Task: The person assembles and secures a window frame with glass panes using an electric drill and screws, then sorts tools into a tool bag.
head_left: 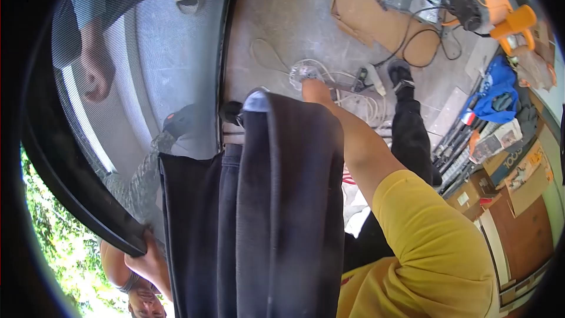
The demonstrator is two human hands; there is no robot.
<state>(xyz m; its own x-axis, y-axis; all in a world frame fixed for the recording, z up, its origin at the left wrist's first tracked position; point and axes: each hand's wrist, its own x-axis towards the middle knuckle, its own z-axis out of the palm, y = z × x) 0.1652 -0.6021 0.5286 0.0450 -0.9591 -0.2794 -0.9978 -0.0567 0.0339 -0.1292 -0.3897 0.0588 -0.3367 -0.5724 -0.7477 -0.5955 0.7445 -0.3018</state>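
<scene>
My right arm, in a yellow sleeve [406,218], reaches down and away toward the floor. My right hand [316,90] looks closed at the edge of a clear, crinkled plastic bundle [303,72]; its fingers are mostly hidden. Pale cord [371,106] lies looped around that spot. A large piece of black folded fabric [294,200] fills the middle of the view, with a pale patch at its upper end. It covers the space where my left hand might be, and that hand does not show. My dark shoe [401,73] is on the floor to the right.
A black-framed mesh screen [147,53] stands on the left; another person's hand [152,262] grips its frame. Someone else's hand [99,73] shows through the mesh. Flattened cardboard [376,17], an orange power tool [488,3], a blue bag [499,91] and boxes [524,176] lie right.
</scene>
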